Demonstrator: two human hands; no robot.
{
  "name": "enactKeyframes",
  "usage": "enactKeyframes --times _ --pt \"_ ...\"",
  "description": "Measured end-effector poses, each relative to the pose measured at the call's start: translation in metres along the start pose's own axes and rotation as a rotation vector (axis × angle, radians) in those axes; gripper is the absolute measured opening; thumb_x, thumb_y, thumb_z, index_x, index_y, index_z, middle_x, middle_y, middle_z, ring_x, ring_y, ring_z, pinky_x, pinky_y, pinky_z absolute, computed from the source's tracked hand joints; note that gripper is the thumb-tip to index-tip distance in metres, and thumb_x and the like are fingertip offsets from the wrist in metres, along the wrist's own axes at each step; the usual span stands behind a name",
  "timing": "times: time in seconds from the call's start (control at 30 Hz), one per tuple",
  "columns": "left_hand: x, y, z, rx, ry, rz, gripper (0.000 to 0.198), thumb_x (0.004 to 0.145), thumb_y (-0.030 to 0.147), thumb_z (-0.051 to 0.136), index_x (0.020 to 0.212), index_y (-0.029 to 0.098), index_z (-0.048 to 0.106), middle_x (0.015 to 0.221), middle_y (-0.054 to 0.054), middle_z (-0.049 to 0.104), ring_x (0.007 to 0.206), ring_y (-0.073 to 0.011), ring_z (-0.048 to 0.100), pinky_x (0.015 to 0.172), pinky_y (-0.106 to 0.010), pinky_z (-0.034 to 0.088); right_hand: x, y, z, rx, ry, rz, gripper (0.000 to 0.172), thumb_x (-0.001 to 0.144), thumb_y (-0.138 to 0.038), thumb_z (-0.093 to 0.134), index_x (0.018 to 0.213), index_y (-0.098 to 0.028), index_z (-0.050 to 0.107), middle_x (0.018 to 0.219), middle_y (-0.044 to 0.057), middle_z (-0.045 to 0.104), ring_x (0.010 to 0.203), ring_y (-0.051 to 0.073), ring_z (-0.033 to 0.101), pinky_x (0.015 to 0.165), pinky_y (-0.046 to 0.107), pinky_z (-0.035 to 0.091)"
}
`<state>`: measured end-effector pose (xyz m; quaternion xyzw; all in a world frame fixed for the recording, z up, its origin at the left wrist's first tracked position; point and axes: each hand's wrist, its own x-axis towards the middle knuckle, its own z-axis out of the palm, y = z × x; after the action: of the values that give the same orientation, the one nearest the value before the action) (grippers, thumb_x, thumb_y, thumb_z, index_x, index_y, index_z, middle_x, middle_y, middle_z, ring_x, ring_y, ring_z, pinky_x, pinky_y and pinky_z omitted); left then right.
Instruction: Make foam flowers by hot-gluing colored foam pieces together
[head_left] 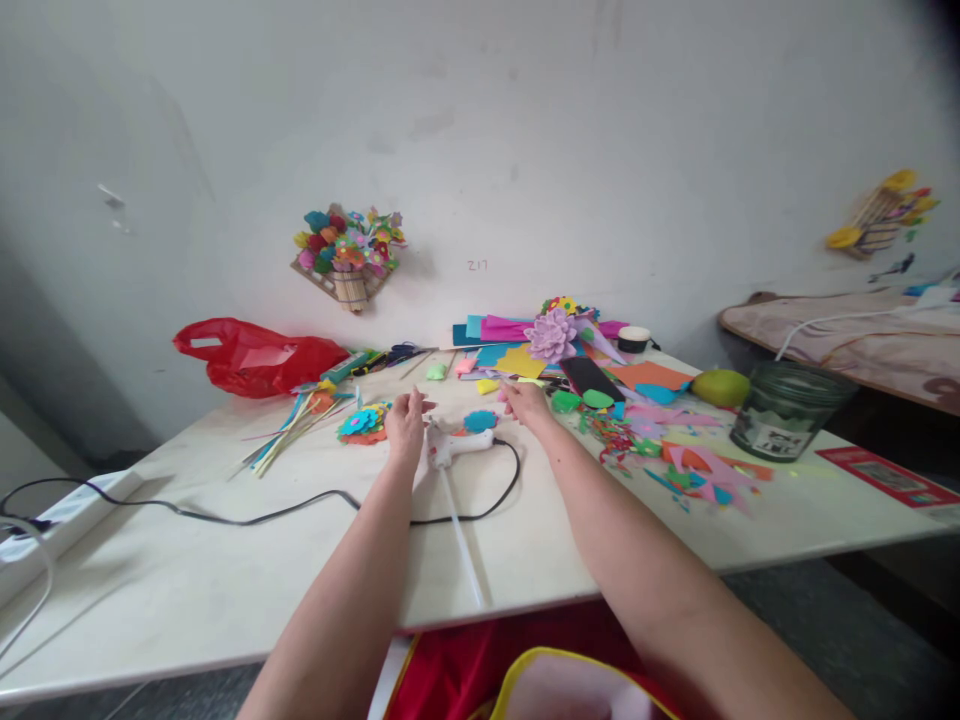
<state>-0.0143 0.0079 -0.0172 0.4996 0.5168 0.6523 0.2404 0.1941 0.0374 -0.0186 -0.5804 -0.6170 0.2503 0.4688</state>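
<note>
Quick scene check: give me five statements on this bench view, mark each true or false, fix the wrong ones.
1. The white glue gun lies on the table between the forearms. True.
2. The right hand is nearer the stacked flower cut-outs than the left hand. False: the left hand is nearer, right beside the stack.
3. A black cord runs from the glue gun. True.
4. The red plastic bag lies at the table's right end. False: it lies on the left, towards the wall.
5. The lilac flower hangs on the wall. False: it sits among coloured sheets at the back of the table.
</note>
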Motion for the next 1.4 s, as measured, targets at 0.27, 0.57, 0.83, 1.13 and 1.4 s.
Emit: enactKeyframes --times 0.27,0.57,0.83,1.13,1.4 --pt "-0.0003 0.0000 -0.0001 -0.001 -0.008 -0.006 0.048 0.073 0.059 0.042 0.081 0.014 0.058 0.072 -0.011 0.067 0.072 -0.0207 0.064 0.048 -0.024 0.046 -0.0015 -0.0032 0.0038 -0.045 -0.054 0.031 0.013 0.070 -0.024 0.060 0.061 -0.015 0.060 0.052 -0.001 0.057 0.038 0.006 0.046 0.037 0.017 0.033" --pt "0.0009 -0.0015 0.0002 0.008 -0.012 0.004 0.050 0.073 0.061 0.042 0.081 0.014 0.058 0.071 -0.010 0.067 0.071 -0.0205 0.064 0.048 -0.024 0.046 -0.0023 -0.0025 0.0018 -0.070 -0.073 0.039 0.031 0.081 -0.038 0.046 0.076 -0.013 0.064 0.057 0.001 0.060 0.038 0.006 0.046 0.038 0.016 0.034" --pt "-0.0003 -0.0005 0.0003 0.002 -0.018 0.003 0.049 0.073 0.060 0.042 0.080 0.013 0.058 0.072 -0.011 0.067 0.072 -0.0213 0.064 0.048 -0.024 0.046 -0.0031 -0.0079 -0.0014 -0.269 -0.040 0.008 0.022 0.071 -0.036 0.060 0.072 -0.016 0.066 0.060 0.000 0.063 0.052 0.009 0.055 0.051 0.018 0.040" --pt "0.0005 -0.0016 0.0005 0.003 -0.017 -0.002 0.047 0.074 0.058 0.043 0.080 0.014 0.057 0.071 -0.011 0.067 0.073 -0.0217 0.064 0.048 -0.025 0.046 -0.0046 -0.0095 -0.0028 -0.267 0.006 -0.043 0.024 0.080 -0.029 0.049 0.072 -0.014 0.066 0.064 0.003 0.065 0.053 0.009 0.056 0.052 0.017 0.039" --pt "0.0002 -0.0013 0.0003 -0.010 -0.013 0.003 0.046 0.073 0.058 0.043 0.079 0.014 0.058 0.071 -0.010 0.067 0.072 -0.0213 0.064 0.048 -0.025 0.046 -0.0017 -0.0057 0.0028 -0.131 -0.052 0.003 0.024 0.082 -0.020 0.043 0.077 -0.012 0.066 0.069 0.004 0.066 0.043 0.006 0.050 0.043 0.016 0.040"
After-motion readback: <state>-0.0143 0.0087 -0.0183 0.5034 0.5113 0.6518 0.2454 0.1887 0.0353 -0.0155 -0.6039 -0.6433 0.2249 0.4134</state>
